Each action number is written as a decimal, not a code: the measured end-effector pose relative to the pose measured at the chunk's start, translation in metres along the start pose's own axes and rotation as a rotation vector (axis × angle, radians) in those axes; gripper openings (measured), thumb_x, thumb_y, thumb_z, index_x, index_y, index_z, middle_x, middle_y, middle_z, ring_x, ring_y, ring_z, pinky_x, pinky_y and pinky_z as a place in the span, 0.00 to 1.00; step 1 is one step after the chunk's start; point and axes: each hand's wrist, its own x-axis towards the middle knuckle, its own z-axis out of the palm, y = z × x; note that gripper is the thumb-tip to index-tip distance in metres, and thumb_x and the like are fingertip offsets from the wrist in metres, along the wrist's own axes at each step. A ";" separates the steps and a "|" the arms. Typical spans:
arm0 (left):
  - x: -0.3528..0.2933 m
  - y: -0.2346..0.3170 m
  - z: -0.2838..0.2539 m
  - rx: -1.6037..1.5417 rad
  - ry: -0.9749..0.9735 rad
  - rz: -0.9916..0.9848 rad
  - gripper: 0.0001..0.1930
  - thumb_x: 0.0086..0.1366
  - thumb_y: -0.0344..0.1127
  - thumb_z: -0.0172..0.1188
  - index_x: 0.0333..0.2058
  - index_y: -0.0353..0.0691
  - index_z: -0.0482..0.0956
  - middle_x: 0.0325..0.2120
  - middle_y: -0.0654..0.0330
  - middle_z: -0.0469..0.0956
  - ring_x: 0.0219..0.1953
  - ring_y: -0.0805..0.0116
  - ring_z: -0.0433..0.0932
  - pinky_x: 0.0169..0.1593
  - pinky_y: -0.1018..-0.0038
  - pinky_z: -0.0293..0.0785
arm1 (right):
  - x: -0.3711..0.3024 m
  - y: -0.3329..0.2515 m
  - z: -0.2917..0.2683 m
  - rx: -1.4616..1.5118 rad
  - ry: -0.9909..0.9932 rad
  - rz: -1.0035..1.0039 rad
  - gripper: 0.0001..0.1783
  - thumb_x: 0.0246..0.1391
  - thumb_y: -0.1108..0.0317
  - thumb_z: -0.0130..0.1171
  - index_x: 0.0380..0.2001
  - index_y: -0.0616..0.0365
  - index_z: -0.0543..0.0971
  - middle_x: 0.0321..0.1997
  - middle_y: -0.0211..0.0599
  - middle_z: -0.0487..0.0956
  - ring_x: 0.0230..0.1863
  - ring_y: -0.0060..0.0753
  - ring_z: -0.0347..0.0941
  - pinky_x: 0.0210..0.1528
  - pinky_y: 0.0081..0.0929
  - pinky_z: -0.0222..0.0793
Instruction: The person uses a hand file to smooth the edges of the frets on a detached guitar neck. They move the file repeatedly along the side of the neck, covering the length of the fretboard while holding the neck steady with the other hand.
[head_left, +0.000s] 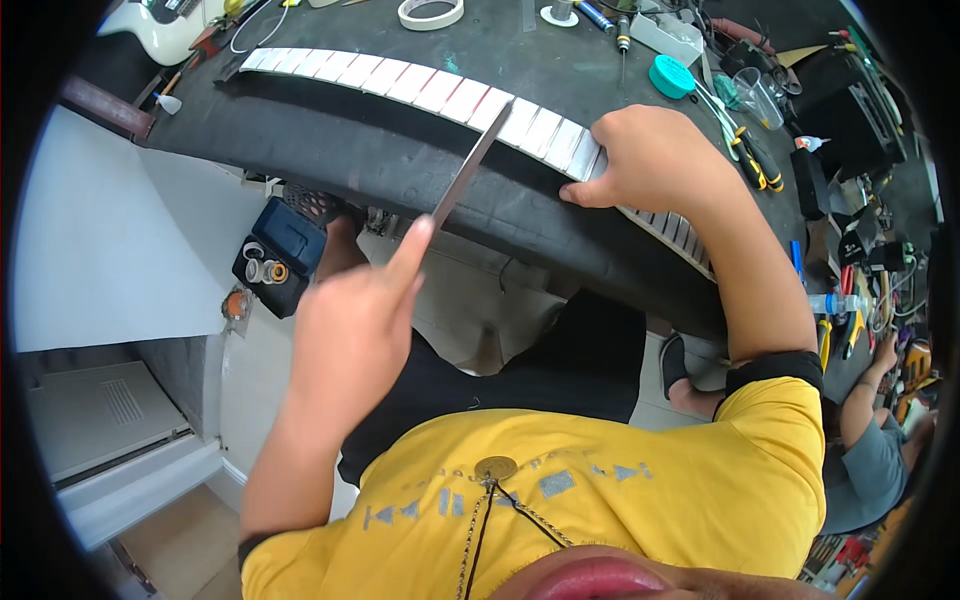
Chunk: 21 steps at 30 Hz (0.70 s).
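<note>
A long guitar neck (370,74) lies across the dark bench, its fretboard covered in white tape-like strips between the frets. Past my right hand, the uncovered frets of the same neck show. My left hand (352,318) grips a thin, tapered metal file (467,178) with the index finger stretched along it. The file slants up and to the right, and its tip lies over the frets near the neck's middle. My right hand (650,155) is closed around the neck to the right of the tip, with the thumb at its near edge.
On the dark bench (330,150) are a tape roll (432,12), a screwdriver (623,38), a turquoise round container (671,76) and yellow-black pliers (757,160). A white guitar body (165,30) sits far left. Another person (875,460) is at the right, near more tools.
</note>
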 end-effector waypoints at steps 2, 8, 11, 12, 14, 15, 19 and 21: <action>0.057 0.002 0.006 0.122 0.008 0.097 0.24 0.76 0.30 0.67 0.69 0.43 0.85 0.26 0.47 0.86 0.32 0.42 0.87 0.41 0.45 0.84 | 0.001 0.002 0.000 -0.007 0.026 -0.008 0.38 0.55 0.32 0.77 0.39 0.65 0.94 0.38 0.54 0.92 0.45 0.56 0.92 0.51 0.47 0.88; 0.104 0.008 0.024 0.081 0.022 0.055 0.24 0.78 0.31 0.67 0.70 0.46 0.85 0.32 0.40 0.86 0.35 0.35 0.86 0.44 0.48 0.82 | -0.003 0.000 0.000 0.006 0.037 -0.019 0.39 0.55 0.32 0.77 0.40 0.65 0.94 0.38 0.54 0.92 0.45 0.56 0.93 0.51 0.48 0.88; 0.021 0.003 0.005 0.049 0.010 0.058 0.28 0.77 0.26 0.68 0.74 0.48 0.82 0.33 0.39 0.86 0.36 0.33 0.85 0.46 0.50 0.84 | -0.003 0.007 0.008 0.000 0.061 -0.007 0.39 0.55 0.32 0.77 0.40 0.65 0.94 0.36 0.53 0.92 0.44 0.56 0.93 0.50 0.48 0.88; -0.010 -0.004 0.000 -0.051 -0.018 -0.006 0.31 0.76 0.24 0.68 0.76 0.49 0.80 0.32 0.39 0.84 0.35 0.33 0.85 0.45 0.51 0.84 | -0.002 0.007 0.010 -0.017 0.087 -0.022 0.39 0.55 0.32 0.77 0.40 0.65 0.94 0.36 0.53 0.92 0.43 0.55 0.93 0.49 0.48 0.88; -0.034 -0.003 -0.005 -0.055 -0.032 -0.054 0.31 0.76 0.25 0.68 0.76 0.49 0.80 0.31 0.39 0.83 0.34 0.35 0.85 0.43 0.51 0.83 | 0.003 0.004 0.006 -0.009 0.062 -0.033 0.39 0.55 0.32 0.77 0.40 0.65 0.94 0.35 0.52 0.92 0.42 0.55 0.93 0.49 0.48 0.88; -0.027 -0.001 -0.005 -0.057 -0.034 -0.064 0.31 0.76 0.25 0.68 0.76 0.49 0.80 0.31 0.39 0.83 0.34 0.35 0.85 0.43 0.51 0.83 | 0.003 0.004 0.006 -0.005 0.035 -0.035 0.39 0.55 0.32 0.77 0.40 0.65 0.94 0.34 0.52 0.92 0.41 0.55 0.93 0.48 0.47 0.88; 0.077 0.006 0.012 0.110 -0.001 0.061 0.21 0.78 0.32 0.67 0.67 0.44 0.86 0.29 0.42 0.86 0.35 0.37 0.87 0.42 0.46 0.81 | 0.000 0.001 -0.002 0.033 0.011 0.008 0.39 0.53 0.34 0.80 0.42 0.67 0.92 0.38 0.57 0.91 0.45 0.61 0.90 0.53 0.51 0.85; 0.119 0.001 0.030 0.136 0.050 0.098 0.20 0.79 0.31 0.65 0.67 0.44 0.86 0.31 0.41 0.86 0.36 0.36 0.86 0.43 0.45 0.81 | 0.002 -0.004 -0.003 0.035 0.031 -0.012 0.39 0.53 0.34 0.80 0.42 0.67 0.92 0.38 0.57 0.91 0.45 0.61 0.90 0.53 0.51 0.85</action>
